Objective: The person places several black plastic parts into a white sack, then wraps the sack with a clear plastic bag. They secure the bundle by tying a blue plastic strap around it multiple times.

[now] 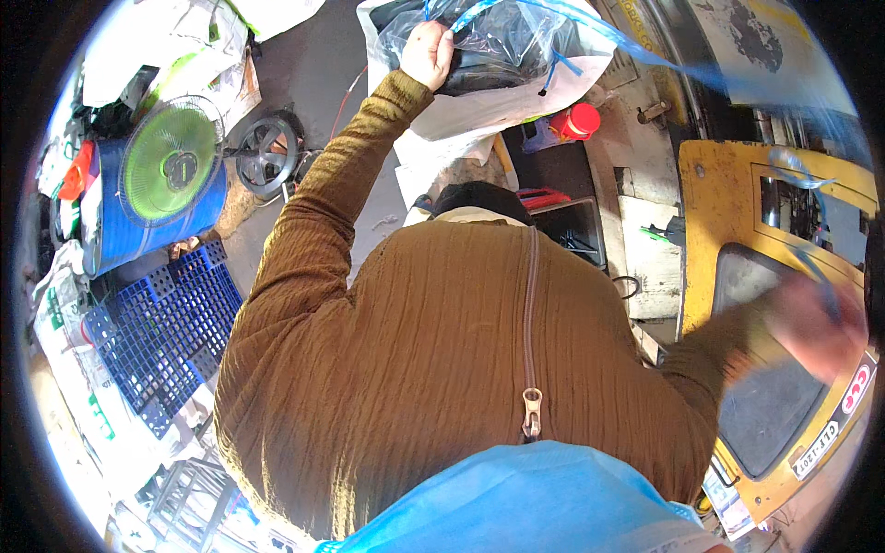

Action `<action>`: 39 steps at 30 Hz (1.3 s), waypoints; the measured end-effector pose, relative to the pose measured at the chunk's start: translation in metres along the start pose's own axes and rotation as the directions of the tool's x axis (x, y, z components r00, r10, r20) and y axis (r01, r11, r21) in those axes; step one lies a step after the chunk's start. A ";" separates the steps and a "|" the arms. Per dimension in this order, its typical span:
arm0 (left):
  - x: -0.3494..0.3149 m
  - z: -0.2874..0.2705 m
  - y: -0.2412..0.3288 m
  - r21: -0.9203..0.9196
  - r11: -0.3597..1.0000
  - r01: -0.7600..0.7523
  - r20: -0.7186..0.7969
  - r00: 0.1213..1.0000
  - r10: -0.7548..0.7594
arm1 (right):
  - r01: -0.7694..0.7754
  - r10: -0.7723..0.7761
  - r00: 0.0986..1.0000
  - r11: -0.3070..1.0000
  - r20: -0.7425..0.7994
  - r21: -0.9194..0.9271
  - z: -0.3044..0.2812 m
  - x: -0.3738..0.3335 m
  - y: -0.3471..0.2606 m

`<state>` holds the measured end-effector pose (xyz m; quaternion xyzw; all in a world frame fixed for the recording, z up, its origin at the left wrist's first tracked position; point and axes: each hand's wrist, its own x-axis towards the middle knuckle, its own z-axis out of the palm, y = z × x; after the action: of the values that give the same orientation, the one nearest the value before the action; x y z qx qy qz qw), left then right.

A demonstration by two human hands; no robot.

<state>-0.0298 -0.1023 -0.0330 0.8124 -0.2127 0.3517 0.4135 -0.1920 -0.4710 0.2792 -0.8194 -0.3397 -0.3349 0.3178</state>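
At the top, my left hand (pixel 428 57) is closed in a fist over the mouth of a large white sack (pixel 498 111). Inside the sack is a clear plastic liner (pixel 516 46) with dark contents that I cannot make out. From my left fist a blue plastic strip (pixel 636 52) runs across to the right, where it smears with motion. My right hand (pixel 816 327) is far out at the right, blurred, in front of a yellow machine panel (pixel 701 198). Part of the strip reaches this hand, which seems closed on it; the fingers are smeared.
A green fan (pixel 171 170) stands before a blue drum (pixel 207 207) at the left, above a blue plastic pallet (pixel 166 323). A black handwheel (pixel 269 157) is nearby. A red-lidded container (pixel 577 122) sits beside the sack.
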 end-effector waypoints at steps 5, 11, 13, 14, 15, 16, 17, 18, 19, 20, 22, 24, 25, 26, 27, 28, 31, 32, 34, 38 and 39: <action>-0.004 0.000 -0.005 -0.008 1.000 -0.009 -0.032 0.999 0.008 | -0.071 0.012 0.959 0.978 0.283 0.198 0.272 -0.083 0.024; -0.009 0.001 -0.017 0.152 0.985 -0.076 0.030 0.997 0.072 | 0.157 -0.188 0.893 0.982 0.409 0.108 0.358 -0.094 0.030; -0.008 -0.001 -0.018 0.096 0.995 -0.019 0.068 0.998 0.012 | 0.141 -0.141 0.894 0.989 0.426 0.032 0.362 -0.096 0.025; -0.008 -0.002 -0.017 0.054 0.997 0.055 0.100 0.993 -0.060 | 0.166 -0.152 0.887 0.986 0.436 0.006 0.363 -0.099 0.020; -0.005 -0.004 -0.017 0.151 0.949 -0.278 0.012 0.960 0.279 | 0.172 -0.160 0.911 0.985 0.380 0.004 0.368 -0.097 0.019; -0.005 -0.005 -0.016 0.085 0.987 -0.136 0.064 0.989 0.131 | 0.136 -0.131 0.910 0.991 0.394 0.013 0.371 -0.097 0.016; -0.003 -0.007 -0.015 0.026 1.000 0.013 0.124 0.992 -0.016 | 0.116 -0.113 0.901 0.993 0.418 0.020 0.375 -0.097 0.013; -0.004 -0.008 -0.014 -0.026 0.986 0.167 0.197 0.968 -0.158 | 0.080 -0.079 0.893 0.997 0.444 0.018 0.377 -0.097 0.010; -0.002 -0.009 -0.014 -0.078 0.971 0.227 0.228 0.952 -0.205 | 0.091 -0.092 0.907 0.996 0.411 0.024 0.379 -0.098 0.006; -0.004 -0.010 -0.014 -0.169 0.915 0.366 0.271 0.910 -0.314 | 0.079 -0.076 0.887 0.997 0.455 0.013 0.380 -0.099 0.004; -0.005 -0.009 -0.017 -0.097 0.965 0.242 0.259 0.943 -0.210 | 0.067 -0.056 0.825 0.998 0.563 0.000 0.377 -0.104 0.001; -0.009 -0.004 -0.022 -0.035 0.995 -0.091 0.042 0.995 0.093 | -0.044 -0.030 0.793 0.993 0.609 0.106 0.369 -0.110 0.006; -0.011 -0.003 -0.027 0.049 0.955 -0.292 0.051 0.956 0.290 | -0.106 0.016 0.788 0.988 0.615 0.111 0.363 -0.113 0.011; -0.013 0.000 -0.029 0.103 0.942 -0.319 0.027 0.948 0.318 | -0.158 0.048 0.787 0.979 0.615 0.126 0.358 -0.116 0.017; -0.015 0.002 -0.032 0.157 0.926 -0.344 0.006 0.938 0.348 | -0.396 0.309 0.630 0.917 0.712 -0.048 0.350 -0.117 0.026; -0.016 0.005 -0.034 0.214 0.906 -0.366 -0.017 0.926 0.378 | -0.347 0.302 0.674 0.935 0.674 -0.071 0.342 -0.118 0.036; -0.015 0.009 -0.035 0.172 0.953 -0.251 0.108 0.966 0.235 | -0.156 0.178 0.783 0.984 0.596 -0.089 0.323 -0.118 0.061; -0.013 0.008 -0.035 0.160 0.965 -0.209 0.154 0.971 0.185 | -0.086 0.121 0.789 0.992 0.603 -0.087 0.319 -0.118 0.066; -0.009 0.007 -0.031 -0.033 0.999 0.002 0.022 1.000 -0.002 | 0.041 0.046 0.804 0.990 0.592 -0.133 0.316 -0.116 0.068; -0.005 0.003 -0.023 -0.052 0.998 0.022 0.042 0.999 -0.020 | 0.287 -0.116 0.803 0.935 0.584 -0.209 0.323 -0.108 0.062; -0.005 0.002 -0.022 -0.060 0.998 0.018 0.048 0.999 -0.015 | 0.296 -0.133 0.768 0.941 0.626 -0.164 0.325 -0.106 0.061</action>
<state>-0.0186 -0.0910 -0.0486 0.8095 -0.2262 0.3223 0.4355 -0.0946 -0.2988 -0.0061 -0.8721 -0.4699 -0.1292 0.0443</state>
